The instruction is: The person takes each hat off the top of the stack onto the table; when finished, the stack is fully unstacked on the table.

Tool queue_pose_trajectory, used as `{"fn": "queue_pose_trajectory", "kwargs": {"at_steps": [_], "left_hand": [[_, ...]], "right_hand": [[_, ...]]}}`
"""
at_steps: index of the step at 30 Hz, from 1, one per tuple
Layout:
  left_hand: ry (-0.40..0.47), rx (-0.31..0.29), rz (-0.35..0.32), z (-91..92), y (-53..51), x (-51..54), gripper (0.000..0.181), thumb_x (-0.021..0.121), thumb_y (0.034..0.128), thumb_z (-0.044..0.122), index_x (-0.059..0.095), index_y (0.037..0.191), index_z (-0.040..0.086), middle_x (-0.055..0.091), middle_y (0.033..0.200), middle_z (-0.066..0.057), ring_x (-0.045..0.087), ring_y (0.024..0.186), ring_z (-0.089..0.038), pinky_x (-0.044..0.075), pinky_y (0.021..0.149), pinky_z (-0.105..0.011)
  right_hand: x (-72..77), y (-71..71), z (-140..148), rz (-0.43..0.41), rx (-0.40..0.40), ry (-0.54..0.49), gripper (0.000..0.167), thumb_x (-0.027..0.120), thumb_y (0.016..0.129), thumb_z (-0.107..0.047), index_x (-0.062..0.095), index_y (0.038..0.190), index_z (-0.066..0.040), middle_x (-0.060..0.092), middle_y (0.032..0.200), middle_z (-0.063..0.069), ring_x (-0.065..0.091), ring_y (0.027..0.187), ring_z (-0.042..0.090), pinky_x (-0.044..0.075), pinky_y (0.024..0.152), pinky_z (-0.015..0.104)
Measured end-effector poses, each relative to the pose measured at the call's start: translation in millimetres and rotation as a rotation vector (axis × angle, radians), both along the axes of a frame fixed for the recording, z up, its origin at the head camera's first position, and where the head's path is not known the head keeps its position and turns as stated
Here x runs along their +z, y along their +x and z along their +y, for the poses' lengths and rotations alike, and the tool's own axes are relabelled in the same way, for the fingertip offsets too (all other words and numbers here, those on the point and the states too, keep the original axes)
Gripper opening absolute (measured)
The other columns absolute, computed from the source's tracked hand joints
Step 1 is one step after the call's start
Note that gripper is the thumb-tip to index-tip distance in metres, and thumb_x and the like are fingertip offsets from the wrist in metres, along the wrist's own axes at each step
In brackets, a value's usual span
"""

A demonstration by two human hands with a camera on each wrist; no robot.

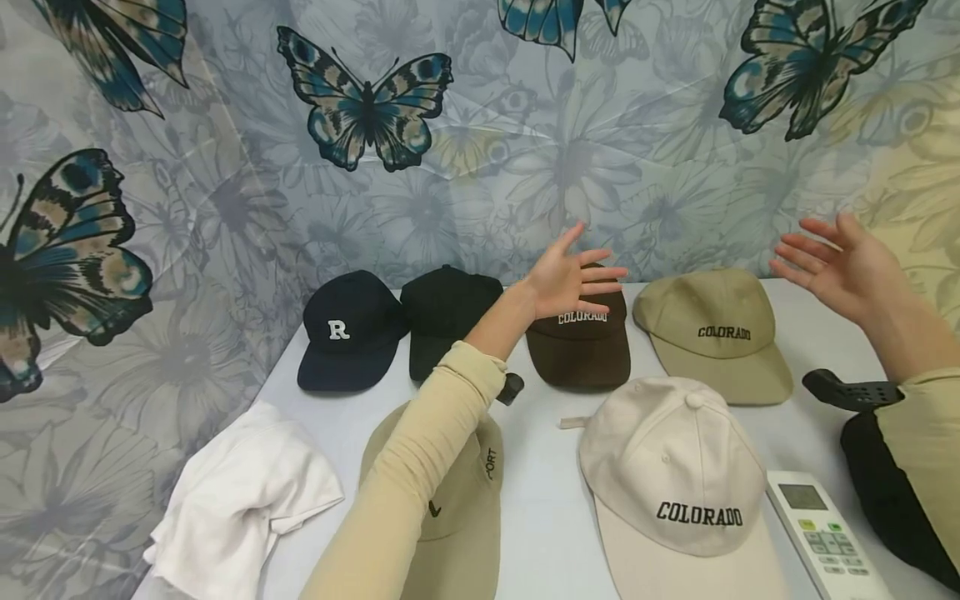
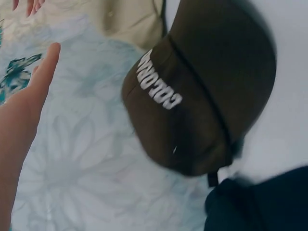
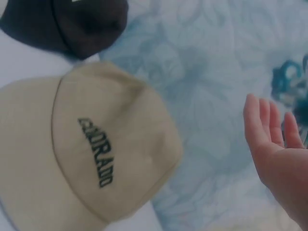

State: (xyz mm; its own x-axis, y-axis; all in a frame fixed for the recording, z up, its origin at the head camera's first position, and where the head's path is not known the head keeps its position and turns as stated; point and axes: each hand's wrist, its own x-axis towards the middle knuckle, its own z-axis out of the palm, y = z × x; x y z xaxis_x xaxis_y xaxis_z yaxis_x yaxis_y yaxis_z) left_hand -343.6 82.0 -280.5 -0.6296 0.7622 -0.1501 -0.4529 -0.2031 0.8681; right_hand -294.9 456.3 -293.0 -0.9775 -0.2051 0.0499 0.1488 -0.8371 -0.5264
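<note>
My left hand (image 1: 570,279) is held in the air with its fingers spread, partly in front of the brown COLORADO cap (image 1: 579,358) in the head view. Nothing is in its grasp. To the right of the tan COLORADO cap (image 1: 708,312), my right hand (image 1: 847,267) is also raised, palm bared and fingers extended, holding nothing. The left wrist view shows the brown cap (image 2: 192,96) apart from that hand (image 2: 24,115). In the right wrist view the tan cap (image 3: 115,144) lies well away from the hand (image 3: 279,159).
A navy R cap (image 1: 352,325) and a black cap (image 1: 450,304) stand at the back left. Nearer are a cream COLORADO cap (image 1: 675,467), a khaki cap (image 1: 472,533) partly hidden by my left sleeve, white cloth (image 1: 247,500), a remote control (image 1: 825,533) and a black item (image 1: 873,483).
</note>
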Motion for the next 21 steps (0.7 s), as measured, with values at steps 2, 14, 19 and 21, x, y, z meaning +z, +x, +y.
{"fn": "queue_pose_trajectory", "kwargs": {"at_steps": [2,14,19,21], "left_hand": [[0.003,-0.009,0.031,-11.5,3.3,7.6,0.074,0.022,0.0979,0.061,0.017,0.153,0.013,0.033,0.149,-0.017,0.03,0.137,-0.03,0.024,0.108,-0.053],[-0.045,0.045,0.132,-90.9,22.2,29.7,0.068,0.02,0.1,0.058,0.017,0.153,0.015,0.031,0.151,-0.014,0.031,0.137,-0.029,0.026,0.107,-0.053],[-0.069,0.053,0.133,-115.4,33.5,26.7,0.068,0.022,0.0998,0.058,0.017,0.153,0.016,0.032,0.15,-0.014,0.032,0.136,-0.029,0.027,0.107,-0.052],[-0.064,0.048,0.129,-123.1,40.9,25.1,0.069,0.023,0.0997,0.058,0.018,0.153,0.015,0.032,0.15,-0.015,0.032,0.136,-0.029,0.027,0.107,-0.052]], "right_hand": [[5.0,0.6,-8,0.027,0.003,0.041,0.036,0.051,0.098,-0.028,0.054,0.126,-0.004,0.057,0.117,0.014,0.06,0.104,0.032,0.048,0.089,0.048],[25.4,8.3,-57,0.146,0.166,0.135,0.035,0.04,0.103,-0.023,0.053,0.126,0.001,0.056,0.117,0.02,0.059,0.105,0.036,0.048,0.089,0.049],[26.0,11.5,-84,0.231,0.257,0.232,0.038,0.031,0.105,-0.022,0.053,0.125,0.002,0.056,0.117,0.019,0.058,0.107,0.033,0.048,0.09,0.047],[24.2,12.7,-97,0.274,0.304,0.269,0.04,0.027,0.106,-0.022,0.053,0.125,0.002,0.057,0.117,0.019,0.057,0.109,0.032,0.047,0.091,0.046]]}}
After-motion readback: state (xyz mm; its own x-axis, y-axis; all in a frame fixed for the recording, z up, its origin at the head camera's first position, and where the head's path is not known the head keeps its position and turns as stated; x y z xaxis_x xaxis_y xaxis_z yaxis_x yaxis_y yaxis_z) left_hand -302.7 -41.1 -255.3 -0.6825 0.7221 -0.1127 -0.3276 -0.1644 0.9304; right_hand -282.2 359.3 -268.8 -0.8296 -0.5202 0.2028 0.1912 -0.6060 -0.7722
